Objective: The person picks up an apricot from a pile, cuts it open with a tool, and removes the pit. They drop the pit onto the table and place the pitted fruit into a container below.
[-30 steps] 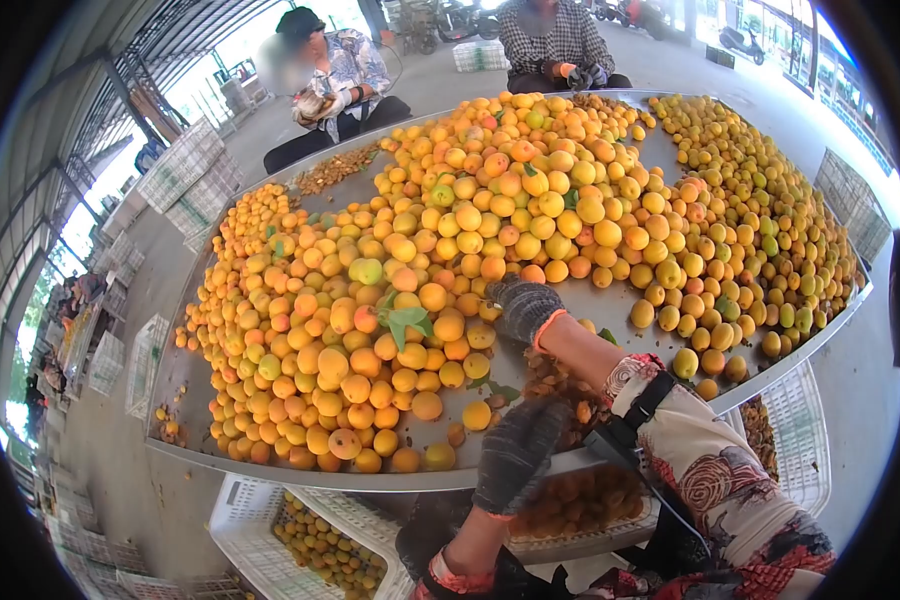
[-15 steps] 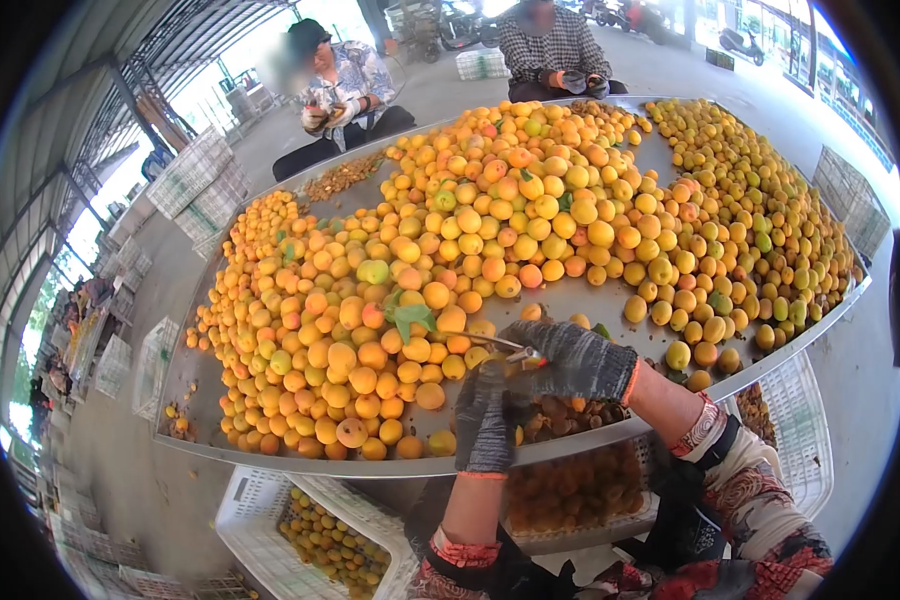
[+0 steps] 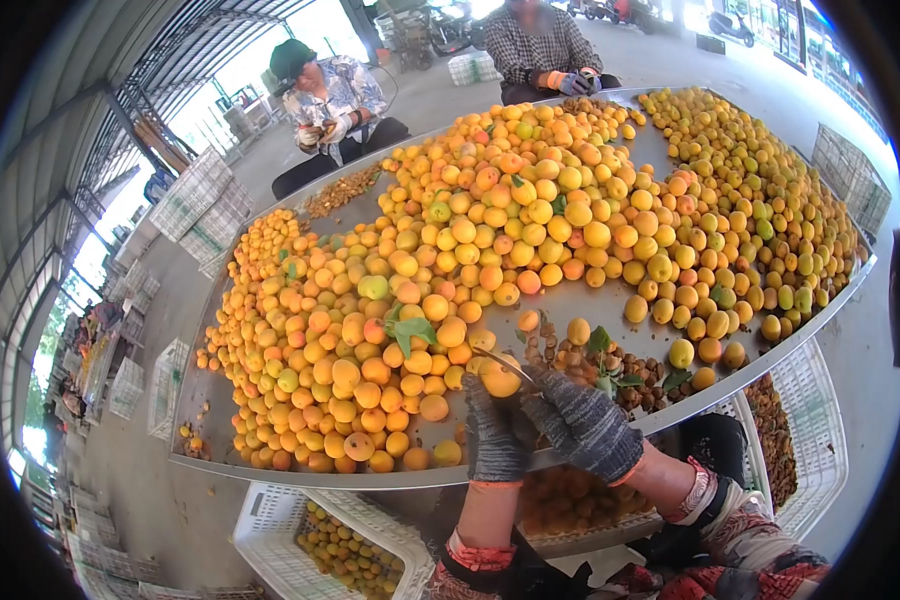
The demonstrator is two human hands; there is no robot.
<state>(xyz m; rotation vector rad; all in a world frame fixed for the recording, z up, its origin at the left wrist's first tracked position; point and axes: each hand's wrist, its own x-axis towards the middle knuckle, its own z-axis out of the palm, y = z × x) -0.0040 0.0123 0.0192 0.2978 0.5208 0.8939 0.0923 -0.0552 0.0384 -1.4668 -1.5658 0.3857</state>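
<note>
That apricot (image 3: 500, 378) is now pinched in the gloved left hand (image 3: 497, 432), right at the near edge of the metal table (image 3: 300, 468). The right hand (image 3: 585, 425) has come back from the pile and its fingers are wrapped around a thin blade (image 3: 508, 364) pressed against the fruit, so I'd say the cut is underway and the pit comes out next. Just right of the apricot there's a heap of brown pits (image 3: 630, 385) with a few leaves. Below the table edge, one white crate (image 3: 270, 510) holds small yellow fruit, another crate (image 3: 810, 420) to the right holds darker stuff. Two other people sit at the far side.
</note>
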